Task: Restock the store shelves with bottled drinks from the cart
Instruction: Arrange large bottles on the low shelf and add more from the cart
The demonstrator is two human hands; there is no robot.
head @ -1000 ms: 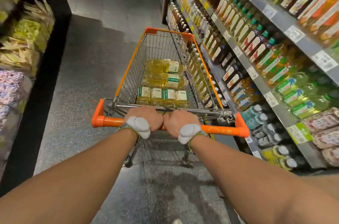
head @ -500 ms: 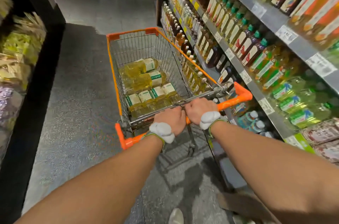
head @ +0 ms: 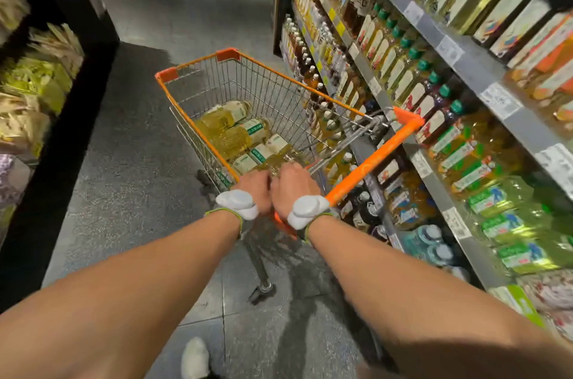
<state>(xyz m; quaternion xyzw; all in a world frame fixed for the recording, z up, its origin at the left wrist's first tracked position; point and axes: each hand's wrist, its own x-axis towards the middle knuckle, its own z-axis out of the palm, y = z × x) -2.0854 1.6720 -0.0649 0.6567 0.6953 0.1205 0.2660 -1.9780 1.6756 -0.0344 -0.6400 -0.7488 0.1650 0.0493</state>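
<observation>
**Cart slanted in the aisle, both hands on its handle**
The cart (head: 198,63) sits mid-frame, its long axis running from the hands toward the upper left, nose pointing away from the shelves (head: 471,65) on the right. The left hand (head: 254,189) and right hand (head: 293,189) grip the orange handle (head: 372,161) side by side. Yellow bottles (head: 235,136) lie inside the cart.

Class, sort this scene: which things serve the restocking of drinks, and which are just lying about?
Job: cart, bottles in it, drinks shelves, cart handle gripped by left hand and right hand.
Lying about: snack bags, white shoe.
</observation>
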